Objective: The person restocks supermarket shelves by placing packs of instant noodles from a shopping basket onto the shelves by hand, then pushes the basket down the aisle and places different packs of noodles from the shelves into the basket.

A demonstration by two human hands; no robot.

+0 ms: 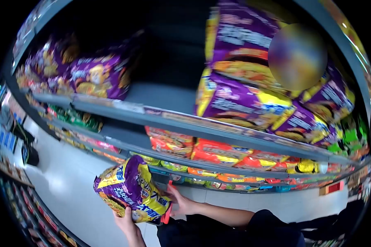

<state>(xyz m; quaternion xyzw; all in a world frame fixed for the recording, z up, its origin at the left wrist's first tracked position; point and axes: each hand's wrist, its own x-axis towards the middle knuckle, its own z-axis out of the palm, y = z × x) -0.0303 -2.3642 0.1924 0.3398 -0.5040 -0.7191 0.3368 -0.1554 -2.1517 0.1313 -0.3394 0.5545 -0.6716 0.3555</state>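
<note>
The left hand (126, 224) and right hand (182, 203) hold a purple-and-yellow packet (130, 190) between them, tilted above the pale floor (66, 177) and in front of a grey shelf (160, 97) bearing purple bags (239, 99) (in two groups, well apart).

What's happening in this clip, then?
A person stands in a shop aisle holding a purple-and-yellow pack in front of the shelves. The left hand grips it from below, thumb on its front; the right hand is at the other end, by something red I can't make out. On the upper shelf, similar purple packs sit to the left and right, with a gap between.
</note>
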